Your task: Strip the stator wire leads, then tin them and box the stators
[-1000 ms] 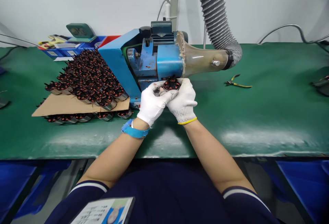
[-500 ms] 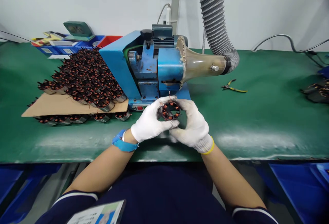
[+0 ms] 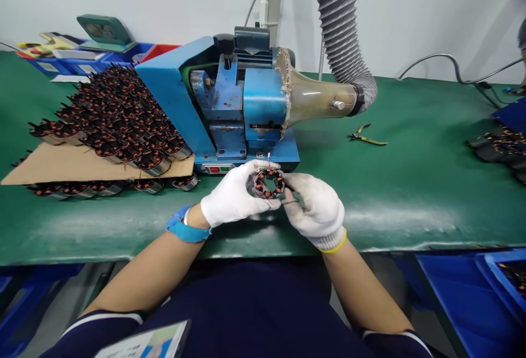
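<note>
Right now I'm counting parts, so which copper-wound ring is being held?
The ring in the left hand, near the blue machine; the others at left stand stacked above and below the cardboard.

Coppery, wire-wound ring; glossy green tabletop

Held in the left fingers, a black, copper-wound, ring-shaped stator faces the camera, its centre open.

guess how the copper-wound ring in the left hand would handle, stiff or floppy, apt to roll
The copper-wound ring looks stiff: its outline is evenly round in the left hand. It is probably heavy for its size, given the packed copper windings. Stood on edge, it might roll, being round.
</note>
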The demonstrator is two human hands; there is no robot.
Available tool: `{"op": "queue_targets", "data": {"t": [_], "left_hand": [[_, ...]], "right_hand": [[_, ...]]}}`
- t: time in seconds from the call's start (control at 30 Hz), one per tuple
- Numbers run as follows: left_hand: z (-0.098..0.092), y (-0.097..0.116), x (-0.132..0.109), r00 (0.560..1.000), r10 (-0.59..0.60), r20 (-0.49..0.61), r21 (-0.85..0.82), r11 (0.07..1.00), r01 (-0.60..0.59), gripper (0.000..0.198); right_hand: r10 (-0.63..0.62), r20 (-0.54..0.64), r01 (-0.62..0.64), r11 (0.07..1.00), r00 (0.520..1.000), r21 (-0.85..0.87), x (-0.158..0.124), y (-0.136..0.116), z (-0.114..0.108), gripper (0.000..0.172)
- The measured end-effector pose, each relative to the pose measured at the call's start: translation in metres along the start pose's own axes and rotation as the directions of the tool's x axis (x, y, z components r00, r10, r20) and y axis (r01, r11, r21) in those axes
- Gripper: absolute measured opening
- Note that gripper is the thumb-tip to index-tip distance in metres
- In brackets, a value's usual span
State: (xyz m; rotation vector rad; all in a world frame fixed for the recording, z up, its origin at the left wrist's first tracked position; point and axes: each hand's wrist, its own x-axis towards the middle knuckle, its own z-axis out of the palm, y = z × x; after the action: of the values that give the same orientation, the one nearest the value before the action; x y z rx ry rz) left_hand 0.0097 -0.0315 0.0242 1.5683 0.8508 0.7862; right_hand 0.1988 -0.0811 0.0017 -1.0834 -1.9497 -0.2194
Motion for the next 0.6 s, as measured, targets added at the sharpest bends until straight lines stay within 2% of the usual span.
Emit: {"op": "queue_targets", "data": {"t": [0.07, 0.13, 0.2, 0.23, 0.27, 0.3, 0.37, 0.4, 0.43, 0.47, 0.53, 0.6], "left_hand": [[0.0, -0.001, 0.001, 1.0, -0.017, -0.022, -0.005, 1.0, 0.017, 0.061], [0.001, -0.002, 0.002, 0.999, -0.007, -0.035, -0.023, 1.0, 0.006, 0.06], [0.002, -0.002, 0.003, 0.999, 0.01, -0.042, -0.046, 0.999, -0.012, 0.06], [0.003, -0.002, 0.004, 0.999, 0.017, -0.05, -0.056, 0.998, -0.02, 0.06], [0.005, -0.002, 0.004, 0.998, 0.024, -0.064, -0.063, 0.998, -0.028, 0.061], [0.007, -0.003, 0.005, 0.996, 0.04, -0.085, -0.067, 0.997, -0.046, 0.061], [0.01, -0.004, 0.005, 0.981, 0.119, -0.155, -0.052, 0.99, -0.129, 0.062], [0.012, -0.006, 0.005, 0.963, 0.178, -0.2, -0.017, 0.983, -0.185, 0.061], [0.013, -0.008, 0.004, 0.939, 0.242, -0.243, 0.039, 0.97, -0.24, 0.061], [0.013, -0.01, 0.004, 0.911, 0.306, -0.277, 0.113, 0.952, -0.285, 0.06], [0.013, -0.015, 0.005, 0.847, 0.433, -0.308, 0.271, 0.894, -0.358, 0.059], [0.012, -0.019, 0.005, 0.791, 0.54, -0.288, 0.392, 0.82, -0.417, 0.059]], "right_hand": [[-0.012, 0.024, 0.012, 1.0, 1.0, -0.007, 0.0, -0.004, -0.001, 0.04], [0.033, 0.044, -0.032, 0.999, 0.998, -0.022, -0.001, -0.009, -0.001, 0.036], [0.216, 0.027, -0.218, 0.972, 0.976, 0.086, -0.002, -0.011, 0.002, 0.023], [0.358, 0.016, -0.353, 0.911, 0.933, 0.213, -0.002, -0.01, 0.004, 0.018], [0.51, 0.014, -0.477, 0.795, 0.86, 0.375, -0.002, -0.007, 0.006, 0.016], [0.645, 0.027, -0.553, 0.632, 0.764, 0.543, -0.002, -0.003, 0.007, 0.016], [0.815, 0.071, -0.522, 0.298, 0.575, 0.799, -0.001, 0.01, 0.011, 0.017], [0.861, 0.084, -0.459, 0.183, 0.502, 0.869, -0.001, 0.016, 0.012, 0.017], [0.89, 0.091, -0.4, 0.108, 0.447, 0.91, -0.001, 0.021, 0.014, 0.017], [0.903, 0.11, -0.365, 0.055, 0.416, 0.929, 0.0, 0.023, 0.016, 0.019], [0.887, 0.191, -0.378, -0.02, 0.421, 0.926, 0.001, 0.019, 0.022, 0.027], [0.845, 0.257, -0.439, -0.029, 0.469, 0.898, 0.004, 0.006, 0.029, 0.037]]}}
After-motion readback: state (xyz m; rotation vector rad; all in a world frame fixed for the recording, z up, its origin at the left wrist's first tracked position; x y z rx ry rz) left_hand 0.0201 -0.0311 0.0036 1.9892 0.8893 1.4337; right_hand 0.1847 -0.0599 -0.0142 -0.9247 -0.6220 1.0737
